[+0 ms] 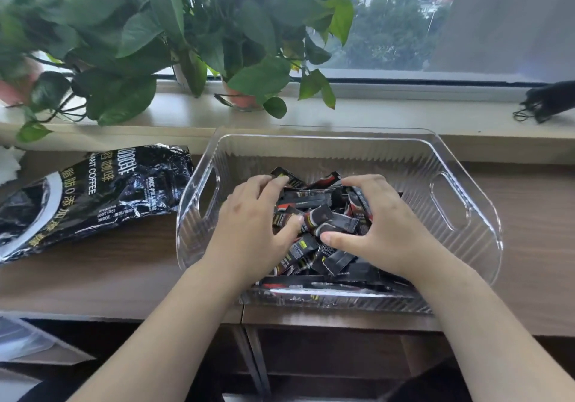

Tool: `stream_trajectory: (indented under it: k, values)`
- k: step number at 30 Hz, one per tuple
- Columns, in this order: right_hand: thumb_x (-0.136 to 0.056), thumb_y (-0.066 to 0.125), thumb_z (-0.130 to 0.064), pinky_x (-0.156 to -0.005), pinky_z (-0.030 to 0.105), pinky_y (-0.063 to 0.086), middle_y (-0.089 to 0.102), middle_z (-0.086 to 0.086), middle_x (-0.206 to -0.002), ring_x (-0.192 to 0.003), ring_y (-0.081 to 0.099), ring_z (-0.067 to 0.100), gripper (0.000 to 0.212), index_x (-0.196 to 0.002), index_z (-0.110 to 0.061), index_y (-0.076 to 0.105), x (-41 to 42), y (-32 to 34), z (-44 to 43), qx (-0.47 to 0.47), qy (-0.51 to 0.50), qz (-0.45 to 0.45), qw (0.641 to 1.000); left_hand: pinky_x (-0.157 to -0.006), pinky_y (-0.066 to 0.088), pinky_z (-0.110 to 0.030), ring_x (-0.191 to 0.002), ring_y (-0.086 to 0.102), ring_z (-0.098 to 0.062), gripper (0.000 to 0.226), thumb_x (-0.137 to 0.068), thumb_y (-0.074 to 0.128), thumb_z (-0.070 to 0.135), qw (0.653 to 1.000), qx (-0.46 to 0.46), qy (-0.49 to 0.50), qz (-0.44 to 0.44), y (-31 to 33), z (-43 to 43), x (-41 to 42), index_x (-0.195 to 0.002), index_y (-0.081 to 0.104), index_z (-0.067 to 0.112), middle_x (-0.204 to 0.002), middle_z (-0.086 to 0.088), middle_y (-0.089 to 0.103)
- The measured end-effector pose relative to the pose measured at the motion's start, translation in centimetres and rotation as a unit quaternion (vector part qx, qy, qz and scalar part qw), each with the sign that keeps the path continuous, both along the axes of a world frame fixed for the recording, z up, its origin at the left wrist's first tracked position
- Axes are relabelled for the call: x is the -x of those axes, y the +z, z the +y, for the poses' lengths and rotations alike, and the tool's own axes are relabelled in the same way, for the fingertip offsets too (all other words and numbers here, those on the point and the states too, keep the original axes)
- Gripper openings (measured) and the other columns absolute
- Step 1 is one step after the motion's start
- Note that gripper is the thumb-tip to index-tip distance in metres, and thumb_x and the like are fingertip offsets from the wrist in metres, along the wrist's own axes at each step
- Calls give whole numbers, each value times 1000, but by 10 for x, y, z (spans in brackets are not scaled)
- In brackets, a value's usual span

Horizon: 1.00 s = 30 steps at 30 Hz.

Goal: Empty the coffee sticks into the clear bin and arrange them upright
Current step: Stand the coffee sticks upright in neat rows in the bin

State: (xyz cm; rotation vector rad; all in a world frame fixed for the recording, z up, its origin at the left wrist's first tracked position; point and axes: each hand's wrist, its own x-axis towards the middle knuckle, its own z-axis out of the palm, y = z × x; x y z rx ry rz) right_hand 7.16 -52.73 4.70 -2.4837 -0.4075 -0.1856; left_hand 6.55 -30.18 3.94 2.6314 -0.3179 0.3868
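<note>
Coffee sticks (318,216) fill bin (326,139); bag (93,196) reads "COFFEE".

We see a clear bin (342,152) with thin lines running down its walls. Inside the bin, the coffee sticks (323,215) are black with bits of red, white and yellow. Left of the bin is a shiny black bag (93,196) with white and yellow letters. Behind the bin, the plant leaves (130,28) are green. Under the bin, the table (93,277) is brown.
</note>
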Motion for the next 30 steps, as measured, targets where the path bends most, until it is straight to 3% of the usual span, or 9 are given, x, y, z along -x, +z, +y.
stream_trajectory:
  k: [6,10,13,16,18,21,25,30]
  values:
    - [-68,73,-70,-106,12,21,31,-22,-144,-133,27,-7,95,-147,-40,29,-3,-4,-2,22,17,18,999,-110,36,-51,-138,36,-16,70,-86,39,67,1000,-23,7,5,-1,1,8,-146,39,32,-145,6,42]
    - [-66,67,-76,-114,17,21,24,-29,-146,-140,22,-8,98,-148,-44,25,-4,-7,-2,34,22,28,999,-110,38,-52,-137,37,-17,70,-85,38,67,999,-15,23,26,-4,-2,4,-146,40,31,-145,5,43]
    - [-65,59,-82,-107,5,15,18,-35,-147,-135,14,-21,96,-149,-50,25,-4,-7,-2,43,38,32,998,-114,34,-40,-136,36,-12,73,-85,37,69,998,10,46,35,-10,0,4,-148,35,31,-145,8,42]
    - [-64,47,-90,-105,6,9,10,-39,-152,-136,-2,-24,94,-149,-55,25,-6,-8,-1,70,52,29,996,-109,21,-18,-137,25,0,78,-85,38,73,996,57,67,34,-11,3,4,-152,18,39,-147,20,29]
    - [-62,42,-90,-104,5,5,7,-38,-155,-137,-9,-24,95,-149,-57,26,-7,-9,-1,82,52,36,995,-107,15,-15,-140,19,3,86,-78,40,74,994,78,70,33,-12,3,5,-151,3,47,-149,24,20]
    - [-60,42,-90,-104,3,5,2,-38,-155,-136,-11,-25,99,-150,-56,21,-8,-8,-1,91,48,44,994,-110,20,-20,-143,19,2,96,-70,46,78,993,94,63,33,-10,2,4,-148,-4,53,-152,23,16]
    - [-63,53,-86,-107,6,4,-2,-42,-151,-136,-9,-23,101,-151,-54,15,-6,-3,0,86,41,58,994,-108,26,-23,-141,22,2,101,-69,54,76,994,97,50,16,-8,3,6,-151,0,49,-151,25,19]
    - [-68,55,-82,-110,10,7,6,-35,-153,-136,0,-18,97,-152,-49,18,-4,-3,1,87,48,46,994,-111,26,-21,-139,31,-2,77,-84,46,70,998,56,33,6,0,4,10,-150,23,39,-147,17,34]
